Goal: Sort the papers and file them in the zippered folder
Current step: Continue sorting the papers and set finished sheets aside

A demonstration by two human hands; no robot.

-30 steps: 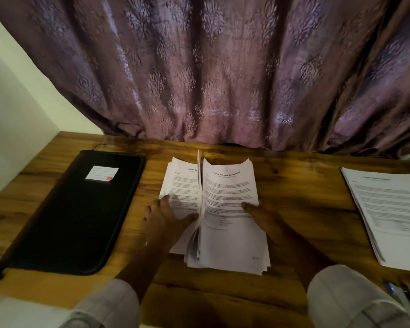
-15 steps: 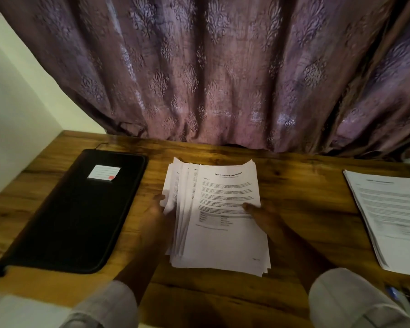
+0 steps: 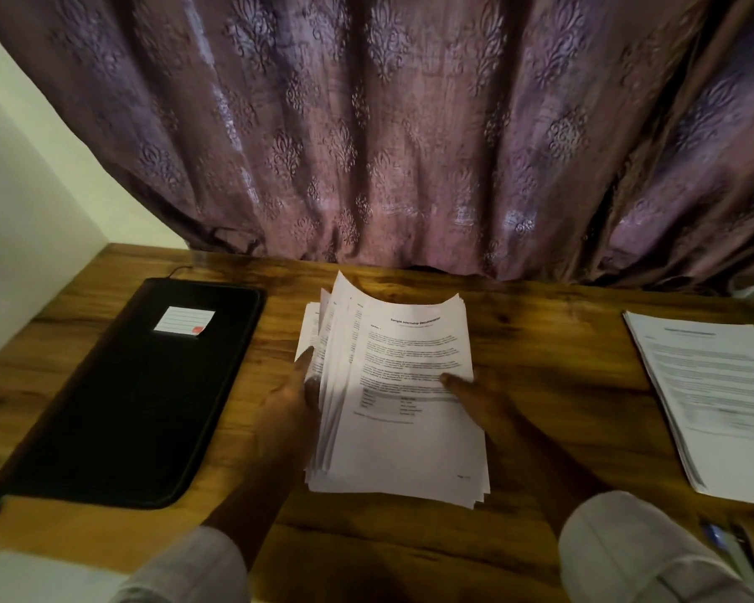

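A thick stack of printed white papers (image 3: 401, 433) lies in the middle of the wooden table. My left hand (image 3: 290, 406) grips its left edge, thumb on the fanned sheets and fingers under them, so the left side is lifted. My right hand (image 3: 479, 398) presses flat on the top sheet at the stack's right side. The black zippered folder (image 3: 123, 398) lies shut on the left, with a small white label (image 3: 183, 320) near its far end. A second pile of papers (image 3: 714, 398) lies flat at the right.
A patterned purple curtain (image 3: 388, 132) hangs behind the wooden table (image 3: 549, 341) along its far edge. A white wall (image 3: 22, 219) stands to the left. Pens (image 3: 732, 554) lie near the front right corner.
The sheet that stood upright in the middle of the stack has come down to the right. The left side is now fanned and held up by my left hand; my right hand stays put.
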